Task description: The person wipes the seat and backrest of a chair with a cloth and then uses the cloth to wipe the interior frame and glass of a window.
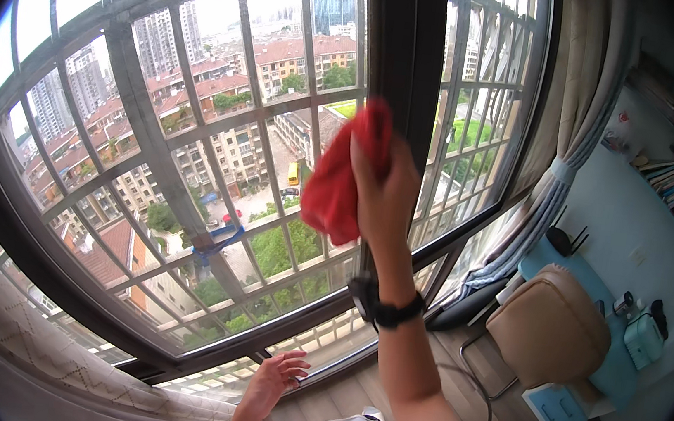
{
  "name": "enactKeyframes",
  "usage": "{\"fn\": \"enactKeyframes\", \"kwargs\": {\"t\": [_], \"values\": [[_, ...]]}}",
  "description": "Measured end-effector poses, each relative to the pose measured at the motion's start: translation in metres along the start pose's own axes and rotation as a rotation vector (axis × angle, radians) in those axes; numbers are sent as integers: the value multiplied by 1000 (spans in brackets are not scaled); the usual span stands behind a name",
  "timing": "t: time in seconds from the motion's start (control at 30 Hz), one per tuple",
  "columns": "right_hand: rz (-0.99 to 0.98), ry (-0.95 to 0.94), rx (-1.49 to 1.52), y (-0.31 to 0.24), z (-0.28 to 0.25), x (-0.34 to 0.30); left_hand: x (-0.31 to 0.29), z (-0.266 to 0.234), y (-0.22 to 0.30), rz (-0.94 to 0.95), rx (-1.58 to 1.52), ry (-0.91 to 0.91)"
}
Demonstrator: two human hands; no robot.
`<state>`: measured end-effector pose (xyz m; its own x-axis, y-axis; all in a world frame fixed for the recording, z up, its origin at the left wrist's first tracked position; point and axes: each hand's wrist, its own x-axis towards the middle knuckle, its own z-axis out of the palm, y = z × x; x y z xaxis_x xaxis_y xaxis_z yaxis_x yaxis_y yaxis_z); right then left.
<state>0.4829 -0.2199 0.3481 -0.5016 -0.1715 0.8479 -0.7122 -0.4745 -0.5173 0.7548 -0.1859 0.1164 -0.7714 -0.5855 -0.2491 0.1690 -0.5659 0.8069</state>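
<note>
My right hand (389,187) is raised in front of the window, its fingers wrapped round a red cloth (333,189). The cloth bunches up and hangs to the left of the hand, against or just before the window pane (196,136) beside the dark upright frame (408,61). Slight blur covers the hand and cloth, and the far fingers are hidden. Low in front of my body, my left hand (276,382) holds nothing, with its fingers apart near the window's lower frame (255,343).
Metal bars (126,124) stand outside the glass, with a blue strap (219,240) tied on. To the right are a tied-back curtain (562,170), a tan chair (552,326), a light-blue desk (544,255) and a bookshelf (672,186). A pale curtain (33,325) hangs at the lower left.
</note>
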Motion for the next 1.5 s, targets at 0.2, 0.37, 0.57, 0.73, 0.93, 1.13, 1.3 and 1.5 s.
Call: {"fn": "enactKeyframes", "kwargs": {"t": [0.2,0.37,0.57,0.73,0.93,1.13,1.3,1.5], "values": [[103,48,-102,11,17,33,4,0,2,34,-2,-12],[269,-52,-298,74,-5,-97,-16,-11,-2,37,4,84],[580,-52,-278,176,-43,-290,-11,-10,-19,-45,9,92],[711,-172,-209,183,-53,-301,-10,-1,-26,-111,45,88],[794,-230,-274,175,-51,-295,-21,-6,-37,-116,23,106],[784,-304,-139,125,-18,-312,-59,-45,-47,-60,-38,221],[795,-392,-124,56,46,-368,-113,-96,-55,39,-124,405],[741,-578,-35,-35,119,-437,-191,-137,-69,116,-263,628]]}}
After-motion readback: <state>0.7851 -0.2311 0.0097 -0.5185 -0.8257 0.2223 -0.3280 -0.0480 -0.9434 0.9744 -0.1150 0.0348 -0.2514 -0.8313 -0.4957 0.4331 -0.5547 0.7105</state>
